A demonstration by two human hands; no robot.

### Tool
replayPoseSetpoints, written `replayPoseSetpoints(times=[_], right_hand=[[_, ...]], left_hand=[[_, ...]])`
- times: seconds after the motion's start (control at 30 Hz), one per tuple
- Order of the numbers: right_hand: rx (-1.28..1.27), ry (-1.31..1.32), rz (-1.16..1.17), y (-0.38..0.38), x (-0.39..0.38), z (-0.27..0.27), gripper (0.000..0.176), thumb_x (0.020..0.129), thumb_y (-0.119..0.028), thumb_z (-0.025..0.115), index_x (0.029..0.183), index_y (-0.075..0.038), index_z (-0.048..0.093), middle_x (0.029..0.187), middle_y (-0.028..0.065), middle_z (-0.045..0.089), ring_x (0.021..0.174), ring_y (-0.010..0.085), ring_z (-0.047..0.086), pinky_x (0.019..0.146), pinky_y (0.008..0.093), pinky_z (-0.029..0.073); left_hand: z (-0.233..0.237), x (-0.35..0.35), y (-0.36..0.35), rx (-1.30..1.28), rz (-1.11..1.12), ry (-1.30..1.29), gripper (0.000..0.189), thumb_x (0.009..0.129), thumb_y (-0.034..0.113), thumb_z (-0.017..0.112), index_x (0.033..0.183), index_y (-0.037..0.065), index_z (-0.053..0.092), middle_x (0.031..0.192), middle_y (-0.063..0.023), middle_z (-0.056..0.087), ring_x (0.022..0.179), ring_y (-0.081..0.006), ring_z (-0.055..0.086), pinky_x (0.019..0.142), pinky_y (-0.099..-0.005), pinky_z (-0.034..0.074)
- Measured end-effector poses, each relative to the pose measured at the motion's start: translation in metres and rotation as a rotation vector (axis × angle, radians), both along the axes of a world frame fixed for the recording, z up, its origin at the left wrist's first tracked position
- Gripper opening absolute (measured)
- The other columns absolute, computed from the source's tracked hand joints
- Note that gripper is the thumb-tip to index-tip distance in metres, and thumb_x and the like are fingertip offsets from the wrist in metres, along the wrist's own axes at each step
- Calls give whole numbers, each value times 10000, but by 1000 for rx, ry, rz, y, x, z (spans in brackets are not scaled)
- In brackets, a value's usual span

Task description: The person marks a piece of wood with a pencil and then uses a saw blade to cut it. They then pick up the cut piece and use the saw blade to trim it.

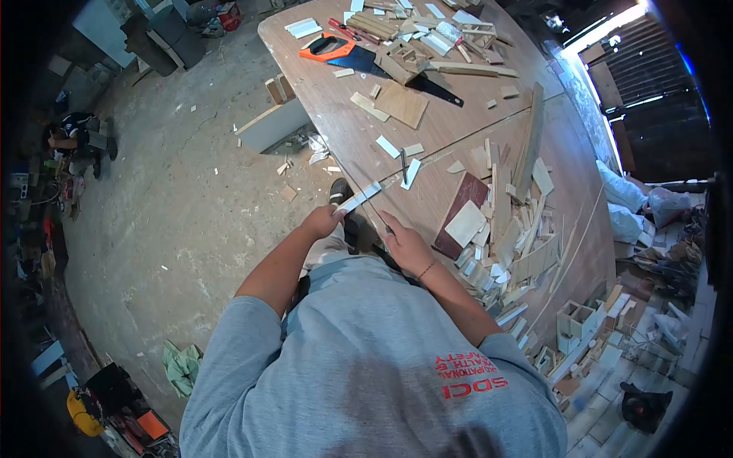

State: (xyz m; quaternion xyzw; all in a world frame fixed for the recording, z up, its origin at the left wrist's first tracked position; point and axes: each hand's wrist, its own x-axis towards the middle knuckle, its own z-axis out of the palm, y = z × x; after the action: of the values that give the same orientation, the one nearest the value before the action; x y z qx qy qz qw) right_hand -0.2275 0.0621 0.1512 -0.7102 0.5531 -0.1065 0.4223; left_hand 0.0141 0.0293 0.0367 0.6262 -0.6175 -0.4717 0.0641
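Observation:
My left hand (pixel 324 222) is closed around the near end of a narrow white-faced wood strip (pixel 360 198), whose far end reaches the table's edge. In my right hand (pixel 407 246) is a long thin blade-like tool (pixel 371 204) with a dark grip; its slim length crosses over the strip. Just beyond, a dark slender tool (pixel 404 166) and a small white piece (pixel 411 175) lie on the wooden table (pixel 336 114).
An orange-handled handsaw (pixel 328 49) lies among wood pieces farther up the table. Offcuts are heaped around a dark red board (pixel 463 214) on the right. A grey panel (pixel 275 124) leans beside the table. A person (pixel 79 141) sits at far left.

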Motion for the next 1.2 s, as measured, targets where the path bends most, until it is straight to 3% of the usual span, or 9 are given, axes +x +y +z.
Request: replayPoseSetpoints(times=[0.23, 0.33, 0.5, 0.63, 0.73, 0.9, 1.03, 1.1, 1.2], right_hand=[[-21, 98, 145, -4, 25, -35, 521, 861, -131, 471, 1372, -115, 368, 723, 263, 601, 678, 416, 599, 653, 512, 478], [-15, 155, 142, -5, 28, -38, 528, 861, -129, 472, 1379, -118, 367, 726, 263, 603, 673, 414, 599, 647, 507, 482], [-42, 221, 181, -9, 26, -40, 544, 854, -130, 472, 1385, -117, 359, 748, 260, 611, 682, 416, 605, 658, 503, 493], [-58, 217, 106, -8, 24, -44, 518, 847, -111, 466, 1360, -127, 397, 717, 283, 585, 667, 439, 588, 631, 514, 477], [-62, 229, 140, -7, 27, -43, 534, 841, -126, 483, 1366, -132, 391, 715, 266, 594, 661, 428, 596, 625, 515, 481], [-89, 439, 175, -4, 35, -29, 528, 840, -189, 505, 1359, -162, 414, 714, 203, 620, 662, 369, 621, 594, 480, 497], [-91, 488, 226, -2, 32, 1, 513, 837, -198, 509, 1342, -142, 437, 734, 194, 630, 691, 352, 627, 613, 468, 501], [0, 493, 308, -2, 30, 33, 508, 814, -158, 481, 1305, -32, 445, 822, 205, 657, 780, 350, 650, 678, 469, 505], [38, 500, 305, -5, 31, 68, 471, 807, -156, 481, 1258, -19, 476, 841, 210, 657, 790, 359, 645, 704, 472, 500]], left_hand=[[-6, 10, -2, 183, 60, -63, 559, 889, 530, 443, 928, 25, 679, 956, -235, 646, 945, -369, 606, 841, -421, 452], [0, 7, -8, 178, 38, -42, 592, 869, 562, 458, 934, 15, 676, 893, -213, 660, 847, -345, 633, 783, -401, 478], [3, 1, -21, 251, 76, 77, 500, 863, 490, 528, 914, 14, 672, 715, -122, 653, 608, -205, 628, 583, -335, 494], [7, -8, -25, 235, 136, 205, 441, 875, 440, 534, 912, 16, 649, 712, -110, 648, 621, -175, 630, 569, -328, 491], [-1, -12, -27, 205, 57, 188, 445, 898, 435, 499, 933, 8, 619, 728, -120, 651, 632, -217, 639, 598, -350, 499], [-13, -16, -24, -21, -79, -48, 477, 926, 447, 435, 988, 1, 593, 932, -202, 652, 918, -357, 616, 818, -418, 461], [-12, -10, -30, 51, -91, -29, 487, 934, 450, 414, 1020, 4, 589, 1037, -224, 628, 1016, -368, 580, 877, -426, 431], [-11, -9, -31, 122, -110, -11, 575, 929, 495, 404, 1112, -20, 583, 1105, -261, 596, 1078, -389, 554, 922, -419, 421], [-9, -11, -28, 94, -94, -16, 594, 932, 505, 390, 1104, -28, 588, 1110, -259, 595, 1083, -389, 550, 924, -420, 419]])
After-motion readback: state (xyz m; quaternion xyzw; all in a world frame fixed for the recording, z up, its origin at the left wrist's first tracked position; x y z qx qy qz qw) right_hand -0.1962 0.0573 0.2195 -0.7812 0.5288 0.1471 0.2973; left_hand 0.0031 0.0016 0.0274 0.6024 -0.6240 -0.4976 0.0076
